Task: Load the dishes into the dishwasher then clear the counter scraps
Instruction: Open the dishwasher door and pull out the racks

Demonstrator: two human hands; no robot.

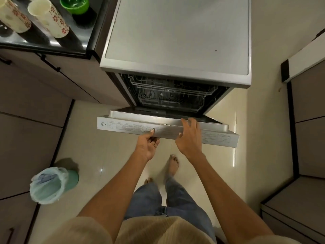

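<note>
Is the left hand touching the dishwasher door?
Touching. The head view shows the left hand gripping the top edge of the dishwasher door, thumb pressed on top, fingers curled underneath.

Both arms reach toward 12 o'clock; left hand grips palm-up with curled fingers, right hand spreads fingers palm-down.

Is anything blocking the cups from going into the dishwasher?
Nothing visible blocks the racks: the dishwasher door is part-open, with the left hand gripping its edge and the right hand on top. The cups stand on the counter, beside the dishwasher.
</note>
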